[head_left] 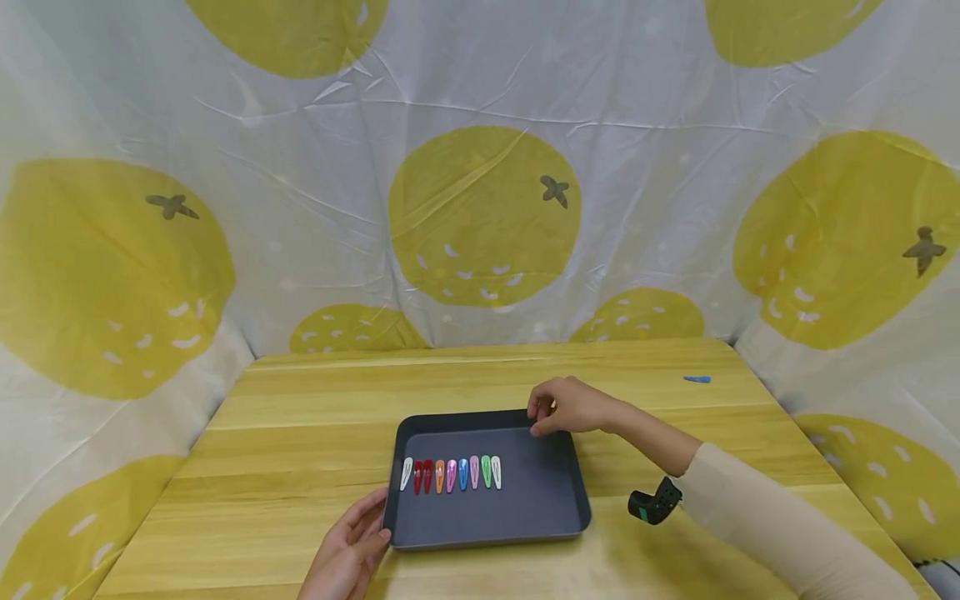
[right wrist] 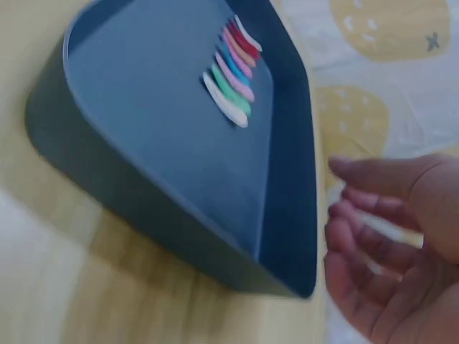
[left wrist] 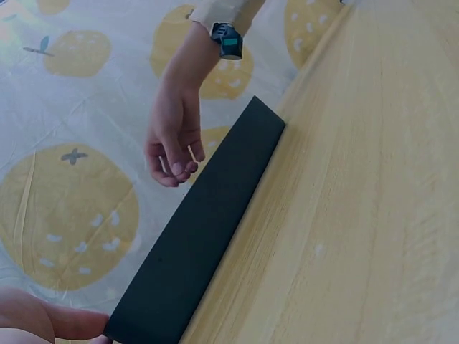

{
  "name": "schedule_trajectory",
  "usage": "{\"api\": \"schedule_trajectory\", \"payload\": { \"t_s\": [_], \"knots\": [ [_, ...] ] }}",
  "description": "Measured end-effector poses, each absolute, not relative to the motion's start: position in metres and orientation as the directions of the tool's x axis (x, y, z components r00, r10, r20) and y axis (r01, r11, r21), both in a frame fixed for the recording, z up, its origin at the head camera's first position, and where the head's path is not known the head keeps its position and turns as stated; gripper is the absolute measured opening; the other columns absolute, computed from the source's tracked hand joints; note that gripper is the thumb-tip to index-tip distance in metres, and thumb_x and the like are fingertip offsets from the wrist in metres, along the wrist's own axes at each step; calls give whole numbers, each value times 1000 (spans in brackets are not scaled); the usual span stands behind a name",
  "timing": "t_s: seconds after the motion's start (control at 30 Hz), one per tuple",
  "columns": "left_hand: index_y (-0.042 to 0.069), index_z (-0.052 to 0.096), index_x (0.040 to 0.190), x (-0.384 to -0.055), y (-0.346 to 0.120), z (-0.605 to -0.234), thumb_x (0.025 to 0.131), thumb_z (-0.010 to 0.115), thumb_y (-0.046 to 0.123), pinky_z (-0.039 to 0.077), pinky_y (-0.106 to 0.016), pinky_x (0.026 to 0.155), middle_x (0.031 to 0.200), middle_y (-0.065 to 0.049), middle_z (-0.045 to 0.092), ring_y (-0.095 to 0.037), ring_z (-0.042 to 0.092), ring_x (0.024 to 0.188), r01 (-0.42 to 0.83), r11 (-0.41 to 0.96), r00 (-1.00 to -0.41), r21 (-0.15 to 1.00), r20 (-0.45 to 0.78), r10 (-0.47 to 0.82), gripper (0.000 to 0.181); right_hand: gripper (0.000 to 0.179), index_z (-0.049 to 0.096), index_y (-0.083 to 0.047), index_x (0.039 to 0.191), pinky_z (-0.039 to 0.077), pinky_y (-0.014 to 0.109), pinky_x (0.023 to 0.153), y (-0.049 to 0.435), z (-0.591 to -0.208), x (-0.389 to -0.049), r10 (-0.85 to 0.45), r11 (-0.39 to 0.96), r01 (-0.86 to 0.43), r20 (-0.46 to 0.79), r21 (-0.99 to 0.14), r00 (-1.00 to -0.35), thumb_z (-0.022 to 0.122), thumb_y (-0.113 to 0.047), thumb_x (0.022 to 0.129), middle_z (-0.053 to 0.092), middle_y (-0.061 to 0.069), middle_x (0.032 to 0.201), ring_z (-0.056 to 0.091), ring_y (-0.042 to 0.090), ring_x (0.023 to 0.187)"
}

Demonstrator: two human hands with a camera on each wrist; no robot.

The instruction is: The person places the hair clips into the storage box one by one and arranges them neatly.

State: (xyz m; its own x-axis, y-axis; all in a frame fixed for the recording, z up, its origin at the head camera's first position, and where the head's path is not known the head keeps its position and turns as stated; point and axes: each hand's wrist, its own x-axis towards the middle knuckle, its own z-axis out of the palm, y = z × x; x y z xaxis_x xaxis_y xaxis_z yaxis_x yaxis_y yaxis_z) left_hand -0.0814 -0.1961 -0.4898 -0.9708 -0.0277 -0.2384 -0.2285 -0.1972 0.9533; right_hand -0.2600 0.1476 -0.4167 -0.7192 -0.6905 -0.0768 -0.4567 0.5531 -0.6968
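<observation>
A dark grey rectangular tray [head_left: 517, 521] lies on the wooden table, with a row of snap hair clips [head_left: 451, 476] in its left half. These are white, red, orange, pink, blue and green, side by side. At the tray's near left corner, my left hand [head_left: 348, 546] holds the wall, thumb at the rim and the other fingers along the outside. My right hand [head_left: 570, 407] hovers by the far right corner with loosely curled fingers. In the right wrist view, nothing shows between that hand's thumb and fingers [right wrist: 351, 240].
Off to the far right of the table lies a single blue hair clip [head_left: 697, 379]. A black device [head_left: 656, 502] hangs at the right sleeve's cuff. A white cloth [head_left: 645, 208] printed with yellow fruit stands behind the table and at both sides.
</observation>
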Motion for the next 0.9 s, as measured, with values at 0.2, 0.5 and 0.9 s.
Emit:
{"api": "schedule_trajectory", "payload": {
  "t_s": [0.2,0.5,0.9],
  "knots": [
    [-16,18,155,-82,-197,-490,95,40,-22,45,-37,110,158,-41,19,-51,21,148,-230,-194,-970,954,-240,-27,65,21,71,-6,109,58,34,77,165,-410,-271,-714,512,-483,-39,-711,-699,79,-17,93,66,-2,93,65,18,89],
    [-17,18,155,-82,-197,-492,94,41,-22,48,-32,107,157,-41,22,-49,22,148,-220,-194,-973,956,-230,-28,65,28,68,-1,117,59,36,80,196,-397,-281,-713,503,-470,-41,-725,-700,77,-17,95,67,2,99,68,22,94],
    [-17,17,155,-82,-197,-492,95,40,-22,47,-35,108,157,-41,20,-51,21,148,-230,-199,-970,953,-240,-26,65,29,67,-3,121,57,45,87,244,-386,-296,-624,565,-418,-36,-711,-781,74,-19,98,64,7,108,64,27,103]
  ]
}}
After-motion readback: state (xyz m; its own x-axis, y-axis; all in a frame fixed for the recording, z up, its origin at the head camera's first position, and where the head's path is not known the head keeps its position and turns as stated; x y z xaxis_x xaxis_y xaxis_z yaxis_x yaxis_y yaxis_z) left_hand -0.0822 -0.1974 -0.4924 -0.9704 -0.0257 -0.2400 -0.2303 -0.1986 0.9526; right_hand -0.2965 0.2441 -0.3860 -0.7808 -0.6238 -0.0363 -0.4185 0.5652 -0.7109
